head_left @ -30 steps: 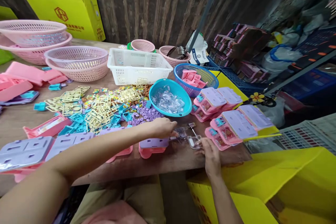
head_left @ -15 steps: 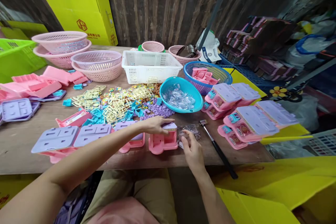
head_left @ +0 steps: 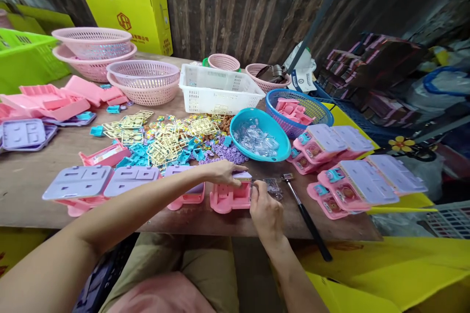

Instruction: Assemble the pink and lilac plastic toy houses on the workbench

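The left hand (head_left: 224, 172) holds down the pink plastic toy box with a purple lid (head_left: 228, 197) near the brown wooden table's (head_left: 25, 188) front edge. The right hand (head_left: 265, 209) touches the box's right side. I cannot tell if it grips.

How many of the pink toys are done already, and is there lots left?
It looks partway. Done: the pile of stickered toys at the right seems finished. In hand: the left hand steadies one pink toy while the right hand works at its right edge. Left: a row of lilac-topped toys waits to the left, and the teal bowl holds many clear pieces.
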`<state>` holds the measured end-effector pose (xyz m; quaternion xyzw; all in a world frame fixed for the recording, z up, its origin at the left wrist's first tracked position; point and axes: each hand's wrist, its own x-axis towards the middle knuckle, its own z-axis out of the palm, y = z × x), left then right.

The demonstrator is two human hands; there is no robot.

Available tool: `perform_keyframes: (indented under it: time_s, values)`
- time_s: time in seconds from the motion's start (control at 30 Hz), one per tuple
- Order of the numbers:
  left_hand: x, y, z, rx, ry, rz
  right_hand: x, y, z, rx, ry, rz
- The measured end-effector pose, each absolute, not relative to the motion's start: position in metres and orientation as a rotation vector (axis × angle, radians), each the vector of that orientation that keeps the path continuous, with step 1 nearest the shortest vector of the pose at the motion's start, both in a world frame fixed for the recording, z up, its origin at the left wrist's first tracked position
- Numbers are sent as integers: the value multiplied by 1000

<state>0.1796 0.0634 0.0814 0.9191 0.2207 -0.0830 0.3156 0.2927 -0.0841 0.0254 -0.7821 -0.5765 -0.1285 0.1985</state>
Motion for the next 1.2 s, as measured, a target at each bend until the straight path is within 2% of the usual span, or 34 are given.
perform_keyframes:
  time_s: [0.3, 0.37, 0.53, 0.6, 0.7, 0.8, 0.97, 1.1, 1.2]
  values:
    - [180, 65, 80, 2420, 520, -193, 269, -82, 22, -2291, -1565, -447]
    - [180, 64, 80, 2438, 521, -195, 270, -85, 20, -2257, -1512, -377]
    - [178, 48, 76, 2578, 665, -164, 321, -95, 19, -1978, -1422, 76]
    - [180, 31, 69, 2691, 709, -79, 352, -93, 17, -2013, -1394, 33]
    - [186, 3, 57, 2852, 714, 92, 386, -82, 11, -2240, -1668, -50]
    - [189, -14, 51, 2872, 711, 159, 397, -69, 5, -2407, -1968, 18]
    - [145, 8, 67, 2898, 777, 106, 397, -61, 3, -2462, -2060, 6]
    - [85, 33, 76, 2845, 1004, -187, 397, -58, 7, -2538, -2004, -91]
    - [64, 43, 76, 2779, 1009, -217, 396, -50, 10, -2581, -1939, -165]
